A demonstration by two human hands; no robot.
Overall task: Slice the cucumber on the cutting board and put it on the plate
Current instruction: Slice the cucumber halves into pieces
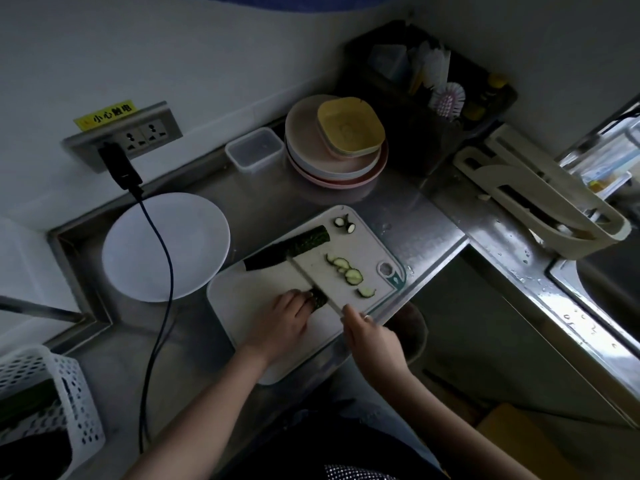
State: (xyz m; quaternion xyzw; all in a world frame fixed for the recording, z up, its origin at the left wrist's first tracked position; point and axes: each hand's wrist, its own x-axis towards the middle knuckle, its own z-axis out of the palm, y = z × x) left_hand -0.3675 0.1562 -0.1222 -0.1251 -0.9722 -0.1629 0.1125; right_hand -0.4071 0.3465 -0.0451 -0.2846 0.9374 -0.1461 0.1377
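Note:
A white cutting board [249, 306] lies on the steel counter. My left hand [280, 323] holds a short dark cucumber piece [318, 297] down on it with curled fingers. My right hand [370, 337] grips the handle of a pale knife [311, 282], whose blade stands against that piece's cut end. A longer cucumber piece [298, 244] lies at the board's far side. Several slices [348, 270] lie to the right of the blade, and small end bits [343, 224] lie at the far corner. A white plate [166, 247] sits left of the board with nothing on it.
A black cable [162, 271] runs from the wall socket [138, 136] across the plate's right edge. Stacked plates with a yellow bowl [349, 128] and a clear container [254, 150] stand behind the board. A white basket [52, 393] is at near left, a sink [609, 292] at right.

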